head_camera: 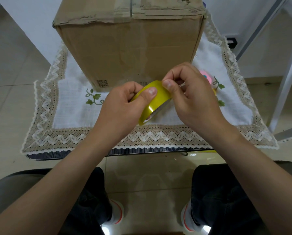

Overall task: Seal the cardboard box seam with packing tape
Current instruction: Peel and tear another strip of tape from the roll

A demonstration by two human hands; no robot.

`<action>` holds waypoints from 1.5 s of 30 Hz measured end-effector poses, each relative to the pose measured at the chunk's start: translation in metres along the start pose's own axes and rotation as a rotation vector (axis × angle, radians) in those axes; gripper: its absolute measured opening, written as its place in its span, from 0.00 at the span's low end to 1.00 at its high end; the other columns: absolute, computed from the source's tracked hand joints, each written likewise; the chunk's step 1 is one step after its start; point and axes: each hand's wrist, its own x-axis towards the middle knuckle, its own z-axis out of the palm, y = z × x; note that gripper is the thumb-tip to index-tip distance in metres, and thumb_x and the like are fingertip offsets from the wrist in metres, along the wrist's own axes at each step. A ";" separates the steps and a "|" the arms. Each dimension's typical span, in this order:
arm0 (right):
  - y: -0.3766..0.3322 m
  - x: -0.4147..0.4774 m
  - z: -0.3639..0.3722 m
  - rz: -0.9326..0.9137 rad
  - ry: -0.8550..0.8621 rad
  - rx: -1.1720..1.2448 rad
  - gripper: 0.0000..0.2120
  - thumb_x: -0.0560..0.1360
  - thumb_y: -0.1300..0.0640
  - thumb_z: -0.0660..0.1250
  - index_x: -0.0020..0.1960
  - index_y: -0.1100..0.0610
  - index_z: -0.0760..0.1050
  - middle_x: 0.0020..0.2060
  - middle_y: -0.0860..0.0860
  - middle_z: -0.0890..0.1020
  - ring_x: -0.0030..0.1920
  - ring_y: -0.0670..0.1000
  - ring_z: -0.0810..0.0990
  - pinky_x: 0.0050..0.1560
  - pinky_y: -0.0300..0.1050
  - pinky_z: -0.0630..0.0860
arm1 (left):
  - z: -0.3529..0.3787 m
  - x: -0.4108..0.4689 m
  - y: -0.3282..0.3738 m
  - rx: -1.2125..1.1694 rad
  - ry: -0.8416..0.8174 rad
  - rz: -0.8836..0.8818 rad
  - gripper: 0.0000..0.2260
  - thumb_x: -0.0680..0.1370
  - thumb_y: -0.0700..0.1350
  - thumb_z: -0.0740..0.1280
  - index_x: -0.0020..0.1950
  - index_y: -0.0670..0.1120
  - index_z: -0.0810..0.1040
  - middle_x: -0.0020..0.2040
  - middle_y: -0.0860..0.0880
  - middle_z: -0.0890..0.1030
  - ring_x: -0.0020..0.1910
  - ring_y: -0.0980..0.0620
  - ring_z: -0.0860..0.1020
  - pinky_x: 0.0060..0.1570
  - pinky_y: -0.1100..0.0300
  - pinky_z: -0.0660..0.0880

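Observation:
A tall brown cardboard box (128,41) stands upright on the table, its top flaps closed with a seam (130,7) running away from me. In front of it I hold a yellow roll of packing tape (156,102) above the cloth. My left hand (125,107) grips the roll from the left, thumb pressed on its outer face. My right hand (191,97) pinches at the roll's top edge with thumb and fingertips. No free strip of tape is visible.
A white cloth with lace trim (70,138) covers the small table. A pink object (205,78) lies behind my right hand. A white metal frame (284,78) stands at the right. My knees and shoes show below the table edge.

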 end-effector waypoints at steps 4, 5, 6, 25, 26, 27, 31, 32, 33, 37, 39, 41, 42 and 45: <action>0.000 -0.002 -0.001 -0.032 0.011 -0.013 0.03 0.81 0.62 0.65 0.49 0.57 0.76 0.47 0.49 0.76 0.46 0.49 0.77 0.46 0.46 0.76 | 0.003 0.001 0.001 0.029 0.030 0.007 0.14 0.82 0.51 0.69 0.38 0.48 0.76 0.22 0.59 0.73 0.22 0.62 0.70 0.26 0.72 0.65; -0.001 -0.002 -0.001 -0.039 0.013 -0.011 0.03 0.81 0.62 0.65 0.49 0.57 0.76 0.47 0.49 0.77 0.46 0.49 0.77 0.46 0.46 0.76 | 0.002 0.001 0.000 0.030 0.038 0.008 0.14 0.81 0.52 0.69 0.38 0.47 0.77 0.23 0.58 0.73 0.22 0.61 0.70 0.26 0.72 0.65; -0.002 -0.002 -0.001 -0.038 0.013 -0.005 0.03 0.81 0.62 0.66 0.49 0.57 0.77 0.46 0.49 0.77 0.46 0.49 0.78 0.45 0.45 0.76 | 0.002 0.001 0.000 0.029 0.043 0.006 0.15 0.81 0.52 0.69 0.38 0.46 0.78 0.24 0.56 0.73 0.23 0.61 0.70 0.26 0.71 0.66; 0.004 0.006 -0.010 0.446 -0.156 0.407 0.14 0.75 0.60 0.76 0.60 0.55 0.84 0.44 0.48 0.84 0.39 0.45 0.81 0.39 0.47 0.82 | 0.001 -0.002 0.000 -0.008 0.047 0.037 0.11 0.76 0.56 0.69 0.39 0.49 0.80 0.35 0.38 0.80 0.38 0.33 0.80 0.38 0.38 0.79; 0.004 0.005 -0.009 0.443 -0.145 0.393 0.10 0.75 0.59 0.76 0.56 0.54 0.85 0.45 0.49 0.84 0.38 0.45 0.81 0.37 0.46 0.81 | 0.001 -0.002 0.000 -0.003 0.054 0.039 0.11 0.76 0.55 0.69 0.39 0.50 0.80 0.35 0.38 0.80 0.38 0.33 0.80 0.38 0.37 0.79; 0.004 0.005 -0.007 0.435 -0.129 0.387 0.07 0.76 0.59 0.76 0.53 0.53 0.86 0.46 0.50 0.85 0.38 0.45 0.80 0.35 0.44 0.81 | 0.000 -0.002 0.000 0.006 0.061 0.042 0.10 0.76 0.55 0.69 0.39 0.50 0.80 0.35 0.38 0.80 0.38 0.33 0.80 0.38 0.38 0.79; 0.008 0.006 -0.004 0.327 -0.060 0.276 0.08 0.77 0.59 0.75 0.43 0.46 0.84 0.45 0.52 0.82 0.39 0.49 0.80 0.36 0.47 0.81 | 0.000 -0.004 0.002 0.014 0.045 0.045 0.11 0.76 0.55 0.70 0.40 0.49 0.81 0.34 0.39 0.81 0.36 0.34 0.81 0.37 0.38 0.80; 0.009 0.006 -0.004 0.312 -0.050 0.240 0.10 0.77 0.58 0.74 0.42 0.45 0.84 0.45 0.51 0.82 0.40 0.49 0.80 0.40 0.51 0.82 | 0.000 -0.005 0.003 0.009 0.035 0.038 0.11 0.76 0.55 0.70 0.40 0.50 0.81 0.35 0.40 0.82 0.36 0.35 0.82 0.37 0.38 0.80; 0.010 0.006 -0.003 0.303 -0.046 0.207 0.11 0.78 0.58 0.74 0.41 0.43 0.83 0.45 0.50 0.82 0.40 0.48 0.80 0.43 0.54 0.83 | 0.000 -0.005 0.004 0.003 0.026 0.031 0.11 0.75 0.56 0.70 0.39 0.50 0.81 0.35 0.41 0.82 0.37 0.35 0.82 0.37 0.39 0.80; 0.008 0.006 -0.002 0.277 -0.048 0.126 0.11 0.80 0.59 0.70 0.42 0.46 0.79 0.38 0.42 0.81 0.38 0.41 0.78 0.44 0.49 0.82 | -0.001 -0.006 0.007 -0.004 -0.036 0.016 0.09 0.75 0.54 0.71 0.43 0.49 0.82 0.35 0.44 0.85 0.37 0.38 0.84 0.37 0.41 0.81; 0.006 0.005 -0.003 0.231 -0.064 0.061 0.09 0.80 0.59 0.68 0.44 0.47 0.78 0.38 0.41 0.81 0.39 0.40 0.78 0.43 0.38 0.78 | -0.001 -0.006 0.008 0.009 -0.070 0.001 0.07 0.78 0.51 0.72 0.46 0.48 0.83 0.35 0.49 0.87 0.36 0.41 0.85 0.39 0.40 0.83; 0.004 0.005 -0.005 0.190 -0.080 -0.019 0.07 0.80 0.59 0.67 0.45 0.49 0.78 0.39 0.41 0.81 0.42 0.42 0.79 0.41 0.35 0.74 | -0.001 -0.006 0.008 0.028 -0.069 -0.024 0.05 0.80 0.48 0.72 0.47 0.48 0.83 0.35 0.51 0.88 0.36 0.42 0.86 0.41 0.40 0.83; 0.003 0.005 -0.005 0.178 -0.081 -0.041 0.06 0.81 0.59 0.67 0.46 0.50 0.77 0.40 0.42 0.81 0.43 0.44 0.79 0.42 0.37 0.75 | -0.001 -0.007 0.008 0.039 -0.057 -0.027 0.06 0.80 0.49 0.72 0.46 0.48 0.83 0.35 0.50 0.87 0.37 0.42 0.86 0.41 0.40 0.83; 0.000 0.005 -0.006 0.165 -0.058 -0.065 0.06 0.81 0.58 0.67 0.47 0.50 0.77 0.40 0.44 0.83 0.42 0.47 0.80 0.45 0.44 0.76 | -0.001 -0.007 0.010 0.067 -0.005 -0.012 0.07 0.78 0.52 0.72 0.44 0.50 0.83 0.36 0.45 0.87 0.37 0.39 0.85 0.40 0.38 0.83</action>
